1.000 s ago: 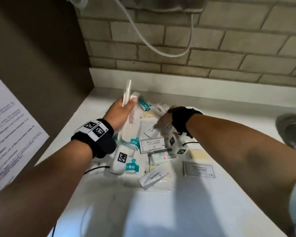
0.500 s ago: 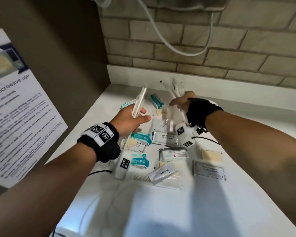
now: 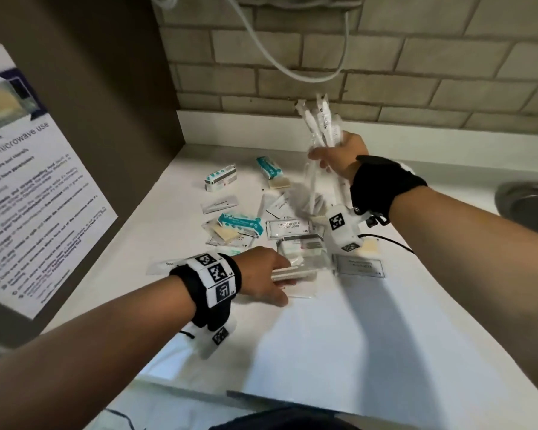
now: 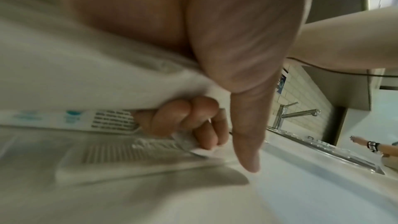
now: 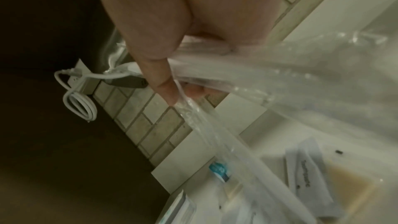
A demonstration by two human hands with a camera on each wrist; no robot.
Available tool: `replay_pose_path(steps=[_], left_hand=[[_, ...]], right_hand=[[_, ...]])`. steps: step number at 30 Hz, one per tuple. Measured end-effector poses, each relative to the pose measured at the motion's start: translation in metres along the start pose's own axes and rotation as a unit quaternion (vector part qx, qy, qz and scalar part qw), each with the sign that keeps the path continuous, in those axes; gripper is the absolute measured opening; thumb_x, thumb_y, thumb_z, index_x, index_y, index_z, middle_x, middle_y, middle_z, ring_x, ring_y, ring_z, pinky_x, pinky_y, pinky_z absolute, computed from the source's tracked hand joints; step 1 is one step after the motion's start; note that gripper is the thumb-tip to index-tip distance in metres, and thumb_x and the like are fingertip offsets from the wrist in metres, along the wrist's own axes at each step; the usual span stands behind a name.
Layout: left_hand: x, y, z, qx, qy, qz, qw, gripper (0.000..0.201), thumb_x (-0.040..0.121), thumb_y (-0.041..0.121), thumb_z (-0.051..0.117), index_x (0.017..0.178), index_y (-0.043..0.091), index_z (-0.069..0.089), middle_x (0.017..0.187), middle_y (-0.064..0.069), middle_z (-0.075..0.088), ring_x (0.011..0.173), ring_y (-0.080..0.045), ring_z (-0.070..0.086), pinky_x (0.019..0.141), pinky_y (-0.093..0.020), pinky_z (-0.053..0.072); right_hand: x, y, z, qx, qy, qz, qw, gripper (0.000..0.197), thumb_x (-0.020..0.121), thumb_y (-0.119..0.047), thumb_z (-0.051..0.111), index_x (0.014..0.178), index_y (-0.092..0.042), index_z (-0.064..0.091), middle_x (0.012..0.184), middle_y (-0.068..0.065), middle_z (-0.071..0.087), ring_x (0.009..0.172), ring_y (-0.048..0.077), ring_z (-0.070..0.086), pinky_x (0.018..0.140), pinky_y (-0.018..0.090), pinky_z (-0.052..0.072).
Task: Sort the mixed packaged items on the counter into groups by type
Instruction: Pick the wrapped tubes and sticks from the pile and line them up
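We are lifting a bundle of clear-wrapped toothbrushes (image 3: pixel 319 125) in our right hand (image 3: pixel 339 156), fingers clenched round them, higher above the pile than half a second ago. Our left hand (image 3: pixel 261 274), raised a moment back, is now gripping the wrapped combs (image 3: pixel 292 271) down on the tabletop (image 3: pixel 339 352), perhaps starting a comb group. Sachets and boxes are still lying mixed between.
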State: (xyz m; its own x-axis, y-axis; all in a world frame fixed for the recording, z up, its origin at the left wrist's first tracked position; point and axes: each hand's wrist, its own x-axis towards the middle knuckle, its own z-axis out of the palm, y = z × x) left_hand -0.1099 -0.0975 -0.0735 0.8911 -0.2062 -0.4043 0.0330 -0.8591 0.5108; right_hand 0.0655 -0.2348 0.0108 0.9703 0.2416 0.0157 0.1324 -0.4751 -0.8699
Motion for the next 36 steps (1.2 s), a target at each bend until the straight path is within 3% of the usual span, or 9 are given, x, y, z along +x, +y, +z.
replay_pose_path(steps=[5,9,13,18,23,27,29,33,36], left_hand=[[0.011,-0.002,0.001,0.075,0.043,-0.004,0.996,0.036,0.070,0.039,0.080,0.099,0.023,0.063,0.104,0.005,0.062,0.089,-0.016,0.058,0.077,-0.026,0.046],[0.015,0.004,-0.003,0.128,0.044,-0.011,0.991,0.059,0.072,0.042,0.078,0.123,0.019,0.057,0.117,0.003,0.059,0.096,-0.018,0.056,0.079,-0.022,0.039],[0.017,0.015,-0.001,0.174,0.026,-0.013,0.984,0.027,0.071,0.034,0.070,0.093,0.020,0.061,0.083,0.003,0.061,0.077,-0.020,0.061,0.063,-0.024,0.044],[0.020,0.023,-0.016,0.117,0.036,-0.035,0.992,0.024,0.073,0.030,0.069,0.090,0.021,0.056,0.079,0.006,0.058,0.069,-0.012,0.056,0.054,-0.021,0.040],[0.030,0.041,-0.046,0.008,0.117,-0.026,0.993,0.034,0.080,0.035,0.068,0.108,0.024,0.053,0.097,0.000,0.064,0.083,-0.019,0.063,0.067,-0.030,0.051],[0.051,0.068,-0.062,-0.091,0.209,0.007,0.974,0.046,0.078,0.037,0.074,0.115,0.019,0.053,0.101,-0.003,0.065,0.088,-0.023,0.065,0.080,-0.038,0.055],[0.066,0.087,-0.064,-0.131,0.232,0.028,0.963,0.049,0.079,0.036,0.074,0.119,0.016,0.053,0.103,-0.004,0.064,0.090,-0.025,0.064,0.080,-0.039,0.055],[0.092,0.120,-0.060,-0.222,0.236,0.063,0.944,0.055,0.081,0.028,0.074,0.130,0.016,0.051,0.092,0.001,0.058,0.071,-0.013,0.056,0.061,-0.026,0.046],[0.110,0.132,-0.051,-0.234,0.229,0.059,0.943,0.049,0.082,0.027,0.073,0.124,0.013,0.053,0.078,0.005,0.055,0.060,-0.011,0.051,0.052,-0.023,0.039]], right_hand=[[-0.009,0.000,-0.023,0.045,0.061,-0.007,0.997,0.019,0.073,-0.022,0.078,0.073,-0.014,0.061,0.042,-0.006,0.059,0.032,0.001,0.050,0.043,0.014,0.042],[-0.020,0.008,-0.035,0.060,0.053,-0.004,0.997,0.022,0.072,-0.024,0.078,0.083,-0.009,0.068,0.061,0.001,0.065,0.040,0.008,0.054,0.055,0.023,0.048],[-0.032,0.023,-0.047,0.030,0.056,0.015,0.998,0.014,0.078,-0.026,0.071,0.077,-0.013,0.065,0.051,-0.005,0.065,0.040,0.008,0.055,0.054,0.022,0.046],[-0.050,0.041,-0.060,0.033,0.017,0.046,0.998,0.008,0.086,-0.020,0.066,0.088,-0.018,0.059,0.066,-0.001,0.069,0.051,0.002,0.067,0.046,0.014,0.046],[-0.063,0.061,-0.074,0.036,0.012,0.060,0.998,0.020,0.086,-0.015,0.067,0.104,-0.011,0.059,0.077,0.005,0.069,0.049,0.002,0.068,0.048,0.016,0.049],[-0.067,0.088,-0.088,-0.027,-0.006,0.106,0.994,0.038,0.081,-0.021,0.073,0.112,-0.006,0.056,0.085,0.008,0.072,0.072,0.023,0.073,0.071,0.029,0.055],[-0.068,0.103,-0.103,-0.099,0.000,0.143,0.985,0.057,0.079,-0.029,0.074,0.121,-0.003,0.048,0.102,0.010,0.067,0.088,0.026,0.066,0.069,0.030,0.048],[-0.069,0.133,-0.132,-0.152,0.027,0.195,0.969,0.079,0.082,-0.032,0.072,0.143,-0.002,0.031,0.135,0.015,0.051,0.112,0.030,0.053,0.079,0.026,0.034],[-0.058,0.155,-0.142,-0.148,0.022,0.226,0.963,0.083,0.080,-0.032,0.073,0.145,-0.002,0.028,0.136,0.017,0.049,0.117,0.033,0.052,0.079,0.028,0.036]])
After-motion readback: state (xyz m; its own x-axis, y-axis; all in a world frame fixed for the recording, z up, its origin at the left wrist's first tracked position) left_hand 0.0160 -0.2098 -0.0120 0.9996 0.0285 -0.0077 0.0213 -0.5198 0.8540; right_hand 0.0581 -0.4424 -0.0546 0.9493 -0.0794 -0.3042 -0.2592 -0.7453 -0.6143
